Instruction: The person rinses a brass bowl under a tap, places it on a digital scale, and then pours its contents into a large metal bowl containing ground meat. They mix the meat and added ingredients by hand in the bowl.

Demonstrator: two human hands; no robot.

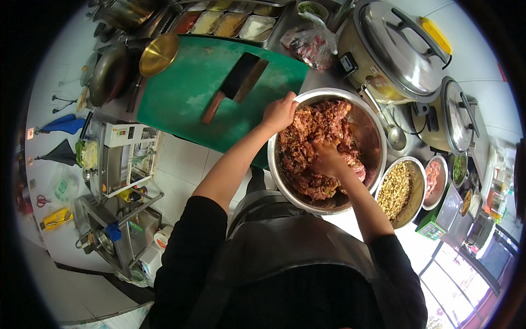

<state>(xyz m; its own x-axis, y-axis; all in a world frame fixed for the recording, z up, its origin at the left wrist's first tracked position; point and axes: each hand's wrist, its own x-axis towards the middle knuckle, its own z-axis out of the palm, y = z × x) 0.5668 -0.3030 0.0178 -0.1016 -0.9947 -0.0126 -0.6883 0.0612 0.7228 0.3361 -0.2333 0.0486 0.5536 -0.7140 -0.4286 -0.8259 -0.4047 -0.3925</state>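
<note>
A wide stainless-steel bowl (372,123) holds a mass of seasoned minced meat (302,152) with small chopped bits through it. My left hand (280,112) grips the bowl's rim at its upper left. Pressed into the middle of the meat is my right hand (326,158); its fingertips are buried, so their exact pose is hidden. Left of the bowl, a cleaver (240,80) with a wooden handle lies on a green cutting board (185,103). The bowl overlaps the board's right end.
Right of the bowl stand a basin of chopped mushroom-like pieces (396,189), a bowl of sliced meat (433,181) and a green digital scale (431,228). Two large lidded cookers (382,53) rise behind, near a ladle (395,133). Seasoning trays (230,24) line the board's far edge.
</note>
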